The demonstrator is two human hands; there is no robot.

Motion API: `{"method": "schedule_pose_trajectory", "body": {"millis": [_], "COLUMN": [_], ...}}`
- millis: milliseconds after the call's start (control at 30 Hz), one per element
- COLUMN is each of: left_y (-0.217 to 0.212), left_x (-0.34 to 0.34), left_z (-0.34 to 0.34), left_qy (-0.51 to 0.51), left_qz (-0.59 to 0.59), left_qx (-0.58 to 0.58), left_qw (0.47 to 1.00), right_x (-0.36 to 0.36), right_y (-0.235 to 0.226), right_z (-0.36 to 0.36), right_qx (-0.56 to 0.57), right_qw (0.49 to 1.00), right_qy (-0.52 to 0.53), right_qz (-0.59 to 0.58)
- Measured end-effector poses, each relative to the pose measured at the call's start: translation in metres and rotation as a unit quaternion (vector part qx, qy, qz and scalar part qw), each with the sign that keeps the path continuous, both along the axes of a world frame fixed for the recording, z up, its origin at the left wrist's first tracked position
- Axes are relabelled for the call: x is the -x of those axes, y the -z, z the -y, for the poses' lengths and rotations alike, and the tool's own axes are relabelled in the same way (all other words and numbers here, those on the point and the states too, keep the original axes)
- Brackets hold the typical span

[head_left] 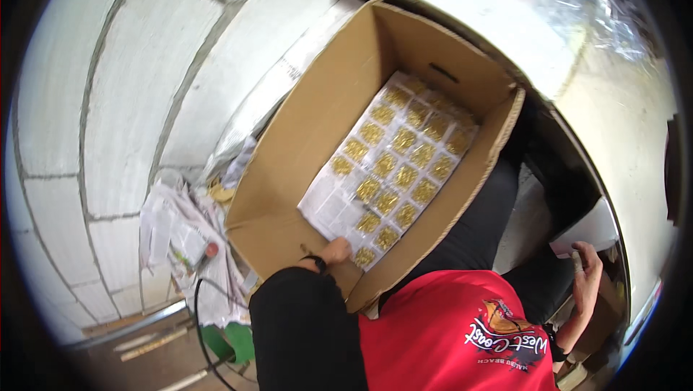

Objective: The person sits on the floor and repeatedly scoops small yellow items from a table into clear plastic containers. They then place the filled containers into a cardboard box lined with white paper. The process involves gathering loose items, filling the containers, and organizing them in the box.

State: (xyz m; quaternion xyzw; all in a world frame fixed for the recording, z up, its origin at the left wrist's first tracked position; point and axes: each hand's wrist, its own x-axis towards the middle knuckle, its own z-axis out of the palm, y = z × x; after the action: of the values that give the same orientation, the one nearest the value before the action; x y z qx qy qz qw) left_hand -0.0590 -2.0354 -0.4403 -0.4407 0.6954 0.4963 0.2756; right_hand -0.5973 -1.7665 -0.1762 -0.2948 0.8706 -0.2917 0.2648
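- Box (303,153), brown cardboard, open top, tilted; it is the landmark for everything below.
- Sheet (393,167) lies flat on the box floor, clear pockets of gold bits in rows (contents too small to tell).
- Left hand (333,252) reaches over the box's near wall, fingers closed down on the sheet's near corner; sheet stretches away from the hand toward the far wall.
- Right hand (586,275) well right of the box, outside it, fingers loosely curled on a white edge (grip unclear).
- Crumpled papers (180,236) left of the box.
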Motion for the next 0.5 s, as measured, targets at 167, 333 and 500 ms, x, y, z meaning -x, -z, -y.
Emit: {"method": "schedule_pose_trajectory", "body": {"millis": [167,333,500], "left_y": [0.01,-0.038,-0.106], "left_x": [-0.002,0.021,0.045], "left_z": [0.017,0.096,0.191], "left_qy": [0.106,0.005,-0.191], "left_qz": [0.033,0.042,-0.097], "left_qx": [0.014,0.013,0.121], "left_qw": [0.994,0.999,0.969], "right_x": [0.0,0.058,0.195], "right_y": [-0.023,-0.08,-0.087], "right_z": [0.002,-0.014,-0.04], "right_qx": [0.027,0.085,0.076], "right_qw": [0.999,0.981,0.94], "right_qy": [0.003,0.037,0.067], "right_qz": [-0.042,-0.171,-0.327]}}
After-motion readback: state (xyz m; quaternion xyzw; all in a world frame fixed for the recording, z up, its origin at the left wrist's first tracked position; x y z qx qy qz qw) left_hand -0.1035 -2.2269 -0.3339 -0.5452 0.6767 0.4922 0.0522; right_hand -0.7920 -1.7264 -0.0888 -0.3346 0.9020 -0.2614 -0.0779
